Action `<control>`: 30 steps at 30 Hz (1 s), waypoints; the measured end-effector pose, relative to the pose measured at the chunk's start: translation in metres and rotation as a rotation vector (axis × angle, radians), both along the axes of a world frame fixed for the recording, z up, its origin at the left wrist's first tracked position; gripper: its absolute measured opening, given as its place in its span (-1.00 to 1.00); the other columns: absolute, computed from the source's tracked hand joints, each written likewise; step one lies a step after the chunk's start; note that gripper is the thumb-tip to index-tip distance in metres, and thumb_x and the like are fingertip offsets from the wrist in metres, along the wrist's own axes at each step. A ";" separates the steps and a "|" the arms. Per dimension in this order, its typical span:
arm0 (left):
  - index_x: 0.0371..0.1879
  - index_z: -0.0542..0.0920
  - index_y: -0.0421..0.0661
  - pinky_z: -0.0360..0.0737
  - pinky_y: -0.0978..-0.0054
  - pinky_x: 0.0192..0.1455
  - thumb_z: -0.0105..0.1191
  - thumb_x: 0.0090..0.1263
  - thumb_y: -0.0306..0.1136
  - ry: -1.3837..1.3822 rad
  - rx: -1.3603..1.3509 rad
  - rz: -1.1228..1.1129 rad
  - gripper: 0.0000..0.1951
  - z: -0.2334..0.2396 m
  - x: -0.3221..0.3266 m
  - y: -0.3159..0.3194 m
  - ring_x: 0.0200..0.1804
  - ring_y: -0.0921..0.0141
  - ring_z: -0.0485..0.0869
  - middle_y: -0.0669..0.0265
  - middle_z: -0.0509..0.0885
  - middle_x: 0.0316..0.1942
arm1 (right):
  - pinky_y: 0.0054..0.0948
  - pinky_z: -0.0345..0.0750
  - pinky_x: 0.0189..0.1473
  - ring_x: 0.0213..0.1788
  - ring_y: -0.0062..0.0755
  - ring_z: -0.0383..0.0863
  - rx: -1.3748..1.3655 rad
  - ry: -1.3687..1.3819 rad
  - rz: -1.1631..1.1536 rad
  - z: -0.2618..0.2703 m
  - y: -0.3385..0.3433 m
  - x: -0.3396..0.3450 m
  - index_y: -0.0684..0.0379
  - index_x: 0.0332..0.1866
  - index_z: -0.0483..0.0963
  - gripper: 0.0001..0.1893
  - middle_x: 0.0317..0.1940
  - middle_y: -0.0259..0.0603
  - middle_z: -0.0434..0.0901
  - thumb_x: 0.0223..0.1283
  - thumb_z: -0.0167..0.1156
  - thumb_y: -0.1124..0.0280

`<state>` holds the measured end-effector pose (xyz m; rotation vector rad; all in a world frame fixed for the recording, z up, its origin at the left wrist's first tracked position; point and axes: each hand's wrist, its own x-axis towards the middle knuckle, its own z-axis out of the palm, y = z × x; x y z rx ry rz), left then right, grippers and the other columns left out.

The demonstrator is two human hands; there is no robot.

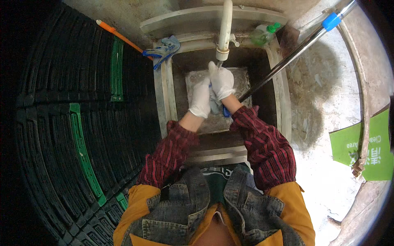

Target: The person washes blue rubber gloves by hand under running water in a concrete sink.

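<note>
My left hand [199,97] and my right hand [222,81], both in thin white gloves, meet inside a deep sink [168,92]. Between them is a grey and blue work glove [216,104], part of it dangling below my palms. My fingers hide much of this glove. Just above my right hand is the mouth of a white plastic tap pipe [226,33], where a short stream of water shows. Striped red and black sleeve covers reach to my wrists.
Another grey and blue work glove [167,49] drapes over the sink's back left corner. A green-capped bottle [263,35] sits at the back right. One chrome pole [292,58] slants into the sink; an orange pole [123,37] leans behind black plastic pallets [55,123].
</note>
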<state>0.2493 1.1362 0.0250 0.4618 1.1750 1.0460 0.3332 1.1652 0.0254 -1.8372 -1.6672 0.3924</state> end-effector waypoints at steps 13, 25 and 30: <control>0.06 0.39 -0.08 0.48 0.41 -0.03 -0.05 0.37 -0.13 -0.603 -0.091 -0.176 -0.62 0.038 -0.037 -0.009 -0.08 0.34 0.54 0.27 0.52 -0.06 | -0.59 0.25 -0.69 -0.76 -0.65 0.34 -0.576 1.310 -0.073 0.036 0.005 0.022 0.10 -0.53 0.44 -0.70 -0.74 -0.44 0.38 0.15 0.16 0.11; -0.08 0.44 -0.12 0.45 0.46 -0.19 -0.11 0.39 -0.22 0.611 0.608 -0.270 -0.73 0.007 -0.032 -0.005 -0.23 0.40 0.51 0.36 0.56 -0.23 | -0.25 0.43 -0.59 -0.58 -0.06 0.52 0.065 -0.132 0.178 0.035 -0.038 -0.040 0.20 -0.40 0.42 -0.75 -0.59 0.08 0.47 0.13 0.08 0.21; 0.08 0.36 -0.15 0.41 0.44 0.02 -0.19 0.42 -0.27 -0.491 0.214 -0.212 -0.67 -0.003 -0.015 0.004 -0.05 0.40 0.48 0.30 0.51 -0.12 | -0.19 0.43 -0.58 -0.57 -0.11 0.54 0.102 -0.215 0.132 0.021 -0.015 -0.022 0.14 -0.44 0.39 -0.81 -0.69 -0.13 0.43 0.17 -0.03 0.27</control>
